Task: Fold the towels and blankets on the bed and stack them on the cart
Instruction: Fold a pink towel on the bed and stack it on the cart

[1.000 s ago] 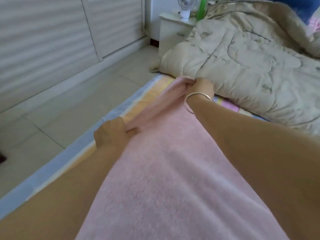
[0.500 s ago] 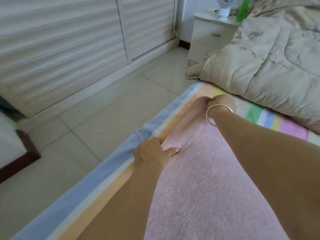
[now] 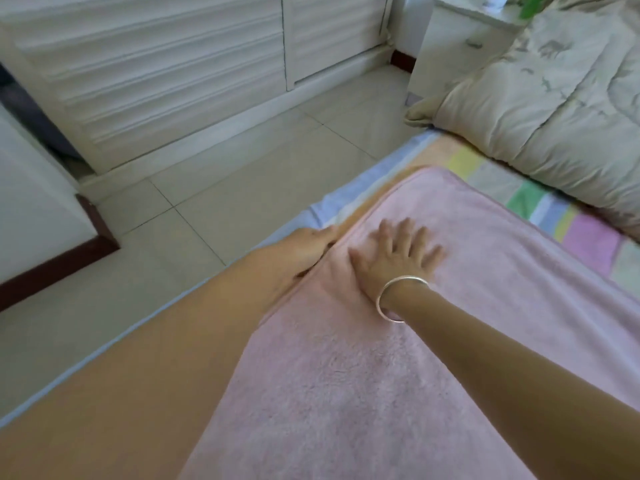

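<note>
A pink towel (image 3: pixel 433 341) lies spread flat on the bed, its far corner rounded near the bed's left edge. My right hand (image 3: pixel 398 258), with a silver bangle on the wrist, presses flat on the towel, fingers spread. My left hand (image 3: pixel 308 244) lies along the towel's left edge with its fingers stretched forward; the towel's border covers part of it. A beige quilted blanket (image 3: pixel 554 109) lies bunched at the upper right of the bed. No cart is in view.
The bed's striped pastel sheet (image 3: pixel 519 199) shows between the towel and the quilt. A tiled floor (image 3: pixel 225 188) runs along the bed's left side. White louvred doors (image 3: pixel 173 64) stand beyond it, and a white nightstand (image 3: pixel 460 39) is by the quilt.
Both hands let go of the towel's far edge, and it now lies flat. My right hand drew back and spread open on the towel. My left hand straightened along the left edge.
</note>
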Demonstrator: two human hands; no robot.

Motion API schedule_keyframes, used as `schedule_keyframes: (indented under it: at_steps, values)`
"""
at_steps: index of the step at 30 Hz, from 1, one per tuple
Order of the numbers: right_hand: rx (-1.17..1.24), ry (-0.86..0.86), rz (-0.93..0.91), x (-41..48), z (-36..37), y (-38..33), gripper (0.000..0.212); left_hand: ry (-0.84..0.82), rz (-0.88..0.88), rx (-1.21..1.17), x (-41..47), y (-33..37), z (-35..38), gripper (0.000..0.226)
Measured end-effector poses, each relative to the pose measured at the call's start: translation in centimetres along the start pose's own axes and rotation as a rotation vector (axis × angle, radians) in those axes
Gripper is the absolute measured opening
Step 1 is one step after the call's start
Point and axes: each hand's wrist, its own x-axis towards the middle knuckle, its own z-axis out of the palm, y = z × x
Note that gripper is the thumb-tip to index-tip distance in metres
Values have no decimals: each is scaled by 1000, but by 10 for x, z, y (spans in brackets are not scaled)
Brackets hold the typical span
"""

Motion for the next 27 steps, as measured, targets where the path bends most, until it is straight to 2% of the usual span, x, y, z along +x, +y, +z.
schedule_keyframes:
  at_steps: [2, 6, 9, 10, 11, 12, 15, 17, 19, 21, 24, 27]
  values:
    - [-91, 8, -22, -1, 7, -9, 78, -134, -97, -101, -31, -28, -25, 39]
    - [-201, 73, -129, -6, -6, -14, 62, -295, -247, 50, -87, -66, -71, 23]
    - [-289, 196, -444, -43, -12, -41, 58, -290, -235, 189, -126, -91, -96, 18]
    - [-305, 226, -552, -58, -13, -54, 56, -314, -230, 220, -138, -100, -105, 26]
    - [-326, 241, -636, -71, -14, -65, 51, -325, -194, 266, -149, -108, -113, 20]
    - [-342, 244, -684, -84, -14, -77, 45, -313, -168, 336, -158, -119, -121, 27]
    - [-360, 169, -663, -113, -18, -100, 33, -109, -61, 485, -174, -143, -135, 12]
    - [-366, 65, -664, -126, -18, -111, 33, 64, 41, 424, -181, -156, -137, 7]
    - [-323, -25, -667, -135, -18, -117, 34, 163, 81, 411, -181, -162, -133, 12]
    - [-306, -24, -661, -138, -16, -121, 27, 220, 81, 482, -179, -163, -128, 6]
    - [-273, 55, -565, -130, -11, -129, 24, 223, 101, 446, -187, -166, -130, 19]
    - [-179, 102, -437, -120, -4, -136, 25, 4, 39, 448, -213, -184, -157, 27]
